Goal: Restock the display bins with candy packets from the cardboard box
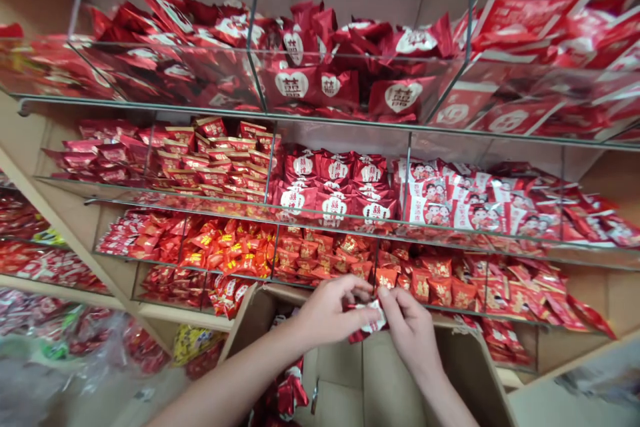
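Obs., at the shelving, standing beside the person.

- Left hand (327, 313): fingers curled, thumb and fingertips pinching the left part of a small red-and-white packet (369, 328).
- Right hand (411, 328): thumb and forefinger pinching the packet's right, upper end; other fingers folded loosely under.
- Packet lay directly between the two hands, touching both. Long axis ran hand to hand, the left end a little lower than the right. Neither hand was clearly nearer; the left covered more of it.
- Packet hung over the open cardboard box (350, 373), above its rear edge and clear of its walls.
- More red packets (293, 390) lay low in the box, left of the forearm.
- Just beyond the knuckles: the lowest glass bin (520, 324), filled with red-and-orange sweets (435, 283). Near, not touching.
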Motion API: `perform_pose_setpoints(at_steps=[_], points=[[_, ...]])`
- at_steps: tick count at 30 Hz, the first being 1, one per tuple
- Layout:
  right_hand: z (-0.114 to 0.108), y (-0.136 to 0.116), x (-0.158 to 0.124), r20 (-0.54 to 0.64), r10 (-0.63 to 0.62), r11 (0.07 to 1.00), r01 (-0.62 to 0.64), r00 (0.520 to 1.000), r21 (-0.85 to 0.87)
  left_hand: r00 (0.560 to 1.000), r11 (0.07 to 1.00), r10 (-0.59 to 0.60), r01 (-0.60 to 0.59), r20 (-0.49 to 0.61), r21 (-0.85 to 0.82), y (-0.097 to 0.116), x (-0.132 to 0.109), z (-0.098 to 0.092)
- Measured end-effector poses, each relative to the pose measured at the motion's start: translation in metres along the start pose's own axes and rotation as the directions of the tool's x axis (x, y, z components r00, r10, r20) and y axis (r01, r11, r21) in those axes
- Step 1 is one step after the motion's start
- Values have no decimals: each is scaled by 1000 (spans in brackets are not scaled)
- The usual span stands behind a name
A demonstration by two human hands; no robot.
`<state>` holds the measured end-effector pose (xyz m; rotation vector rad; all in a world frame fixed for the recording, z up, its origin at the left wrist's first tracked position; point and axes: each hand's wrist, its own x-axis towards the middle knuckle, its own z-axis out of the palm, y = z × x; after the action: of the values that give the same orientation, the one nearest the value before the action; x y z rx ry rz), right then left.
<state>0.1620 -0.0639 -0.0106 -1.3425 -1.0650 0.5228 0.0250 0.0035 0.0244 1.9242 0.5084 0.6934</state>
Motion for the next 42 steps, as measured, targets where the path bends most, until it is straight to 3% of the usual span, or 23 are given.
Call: perform_pose_setpoints(at_steps=[1, 3, 6, 10, 13, 16, 20, 23, 25, 28, 31, 35, 42], points=[[-1, 1, -2, 22, -12, 1000, 12, 1000, -24, 998, 999, -14, 17, 58, -43, 1, -2, 0], [0, -1, -6, 23, 10, 1000, -11, 1000, 26, 997, 987, -46, 56, 69, -150, 3, -4, 1], [8, -8, -12, 74, 88, 974, -102, 993, 202, 994, 941, -81, 50, -78, -334, 5, -5, 4], [22, -16, -20, 130, 138, 937, -172, 982, 303, 987, 890, -73, 1, -141, -455, 9, -6, 8], [25, -17, -24, 150, 97, 963, -130, 984, 235, 976, 850, -125, 13, -178, -527, 11, -8, 8], [16, -24, -21, 168, 32, 996, -45, 985, 74, 948, 819, -129, -64, -292, -570, 11, -6, 1], [-4, -62, 6, 114, -130, 980, 145, 985, -138, 938, 765, -81, -159, -338, -625, 9, -2, -15], [-7, -108, 46, 100, -339, 882, 353, 935, -311, 953, 857, -41, -120, -299, -502, 3, 3, -21], [2, -135, 79, 173, -449, 763, 477, 877, -437, 960, 916, -41, -75, -278, -394, -4, 6, -21], [31, -161, 131, 278, -471, 603, 536, 837, -591, 974, 954, -65, -3, -217, -300, -17, 10, -17], [64, -169, 171, 400, -382, 488, 550, 833, -678, 983, 968, -96, 56, -157, -244, -29, 13, -15], [96, -168, 196, 500, -354, 431, 612, 790, -663, 978, 971, -137, 100, -159, -219, -41, 16, -14], [109, -158, 198, 575, -392, 299, 690, 718, -659, 986, 996, -92, 91, -141, -14, -31, 10, -12]])
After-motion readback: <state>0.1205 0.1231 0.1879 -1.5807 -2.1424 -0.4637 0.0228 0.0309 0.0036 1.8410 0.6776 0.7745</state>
